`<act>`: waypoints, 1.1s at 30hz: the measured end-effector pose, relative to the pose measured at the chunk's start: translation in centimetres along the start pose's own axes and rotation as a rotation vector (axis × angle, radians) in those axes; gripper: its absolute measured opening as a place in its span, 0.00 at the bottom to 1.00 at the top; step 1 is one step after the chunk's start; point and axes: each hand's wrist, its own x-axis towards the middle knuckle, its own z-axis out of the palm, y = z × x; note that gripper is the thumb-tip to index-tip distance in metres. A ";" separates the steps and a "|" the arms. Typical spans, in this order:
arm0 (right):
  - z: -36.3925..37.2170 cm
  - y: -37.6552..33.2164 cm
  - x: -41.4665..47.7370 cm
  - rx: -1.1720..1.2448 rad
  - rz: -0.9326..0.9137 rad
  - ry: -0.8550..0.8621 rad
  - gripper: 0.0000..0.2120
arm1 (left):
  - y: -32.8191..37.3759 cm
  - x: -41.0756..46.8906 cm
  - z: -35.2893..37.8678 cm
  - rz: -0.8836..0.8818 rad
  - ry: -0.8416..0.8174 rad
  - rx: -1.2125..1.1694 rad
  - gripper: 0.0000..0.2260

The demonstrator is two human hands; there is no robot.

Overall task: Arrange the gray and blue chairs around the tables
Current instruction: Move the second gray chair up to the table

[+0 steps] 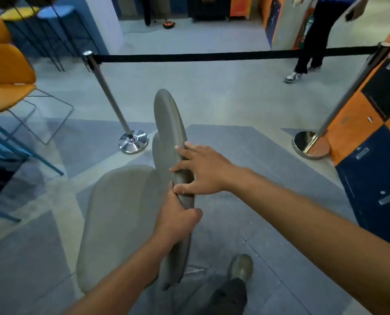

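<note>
Grey and blue-grey patterned floor [246,98] fills most of the frame, indoor hall. Grey upholstered chair with rounded backrest and seat [121,219] sits lower centre, backrest edge running up the middle of the frame, seat to its left. Left hand [178,220] wrapped closed around the backrest edge, lower part, fingers curled over it. Right hand [203,172] just above the left, fingers spread and only loosely curled, pressed on the same backrest edge from the right side; thumb touches the left hand's fingers. Wearer's grey shoe [240,267] and dark trouser leg at lower centre-right, near the chair's thin metal leg. Black belt barrier [212,56] stretches across the upper frame between two chrome stanchion posts [114,103], one left of centre, one at right. Orange padded chairs with wire legs [7,80] at far left; tall stools with yellow and blue seats at upper left. Orange and dark blue lockers [375,160] along right edge. Another person's legs in dark trousers and white sneakers [307,57] upper right, behind the belt.
</note>
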 end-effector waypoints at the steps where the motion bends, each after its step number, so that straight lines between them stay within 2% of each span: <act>1: -0.2 0.8 0.8 -0.027 -0.057 -0.010 0.34 | 0.1 0.2 0.1 -0.009 0.017 0.001 0.39; 4: -0.5 2.9 2.9 -0.081 -0.220 -0.007 0.32 | 0.4 0.2 0.3 -0.031 0.077 0.043 0.39; 7: -0.7 4.6 4.6 -0.030 -0.359 -0.025 0.31 | 1.0 0.7 0.6 -0.091 0.112 0.096 0.39; 12: -1.1 6.1 6.9 -0.035 -0.587 -0.037 0.28 | 2.1 1.3 0.8 -0.177 0.098 0.127 0.35; 18: -1.2 5.9 9.1 -0.060 -0.794 -0.126 0.27 | 2.5 1.1 1.3 -0.270 0.196 0.262 0.31; 21: -0.6 5.8 9.5 -0.058 -0.873 -0.137 0.25 | 3.5 0.9 1.7 -0.372 0.280 0.344 0.27; 26: 0.6 4.4 9.2 -0.041 -0.998 -0.143 0.22 | 4.2 -0.9 5.6 -0.650 0.718 0.513 0.41; 29: 1.0 4.1 9.0 -0.035 -1.027 -0.151 0.23 | 3.5 -2.3 7.8 -0.680 0.938 0.524 0.41; 33: 1.5 3.9 9.2 -0.048 -1.043 -0.176 0.27 | 3.5 -3.5 9.0 -0.661 1.077 0.442 0.37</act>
